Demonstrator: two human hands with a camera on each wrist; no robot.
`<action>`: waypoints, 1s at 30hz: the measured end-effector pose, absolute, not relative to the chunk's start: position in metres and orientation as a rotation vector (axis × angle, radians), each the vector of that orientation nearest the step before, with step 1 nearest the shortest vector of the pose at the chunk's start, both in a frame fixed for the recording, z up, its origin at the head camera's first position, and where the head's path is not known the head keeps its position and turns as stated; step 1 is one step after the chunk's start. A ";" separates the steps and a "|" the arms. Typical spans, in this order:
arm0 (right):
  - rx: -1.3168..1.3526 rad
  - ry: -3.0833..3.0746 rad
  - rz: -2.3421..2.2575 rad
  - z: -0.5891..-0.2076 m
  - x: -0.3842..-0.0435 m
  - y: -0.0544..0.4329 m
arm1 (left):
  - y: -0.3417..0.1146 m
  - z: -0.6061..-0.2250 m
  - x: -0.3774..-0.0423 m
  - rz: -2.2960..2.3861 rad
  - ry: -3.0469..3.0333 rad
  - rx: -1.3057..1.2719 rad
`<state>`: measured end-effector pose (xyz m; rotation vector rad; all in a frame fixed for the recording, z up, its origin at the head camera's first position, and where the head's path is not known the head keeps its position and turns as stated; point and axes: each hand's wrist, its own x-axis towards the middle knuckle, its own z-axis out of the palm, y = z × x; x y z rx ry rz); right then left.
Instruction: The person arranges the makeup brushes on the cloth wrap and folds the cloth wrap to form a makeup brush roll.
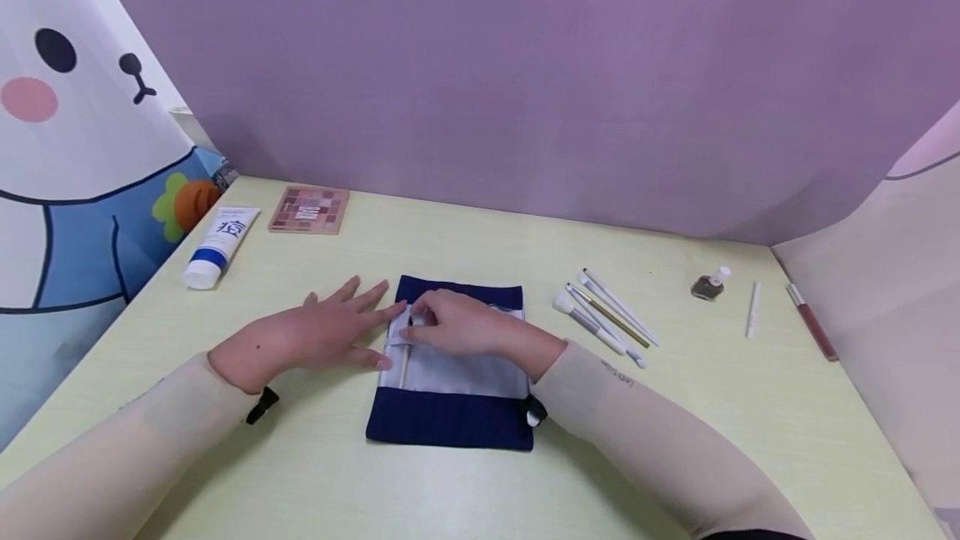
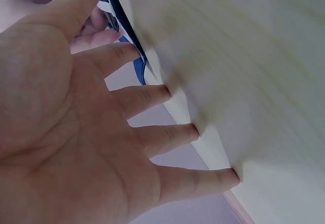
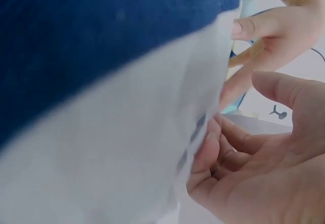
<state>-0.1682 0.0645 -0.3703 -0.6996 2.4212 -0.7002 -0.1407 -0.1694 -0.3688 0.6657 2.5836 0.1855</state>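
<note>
A navy and pale-grey fabric brush roll (image 1: 450,422) lies spread on the table. Along its left side is a slim makeup brush (image 1: 405,367) with a pale handle, its upper end by a light strap (image 1: 399,332). Curled over that end, my right hand (image 1: 456,323) has the brush between thumb and forefinger; the fingers hide part of it. In the right wrist view, the curled fingertips (image 3: 209,150) touch the pale fabric. My left hand (image 1: 318,332) is spread with straight fingers, its fingertips touching the roll's left edge and the table beside it.
Several makeup brushes (image 1: 592,319) lie right of the roll. Farther right are a nail polish bottle (image 1: 707,285), a thin white stick (image 1: 753,310) and a lip gloss tube (image 1: 813,323). At the back left lie a white squeeze tube (image 1: 225,233) and an eyeshadow palette (image 1: 309,210).
</note>
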 end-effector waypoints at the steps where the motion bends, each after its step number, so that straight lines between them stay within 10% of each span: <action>1: -0.693 2.410 -0.721 -0.369 -0.168 0.068 | -0.169 -0.369 -0.141 0.185 2.582 0.665; 30: -0.394 2.496 -1.267 -0.349 -0.189 0.266 | -0.170 -0.368 -0.139 0.169 2.582 0.680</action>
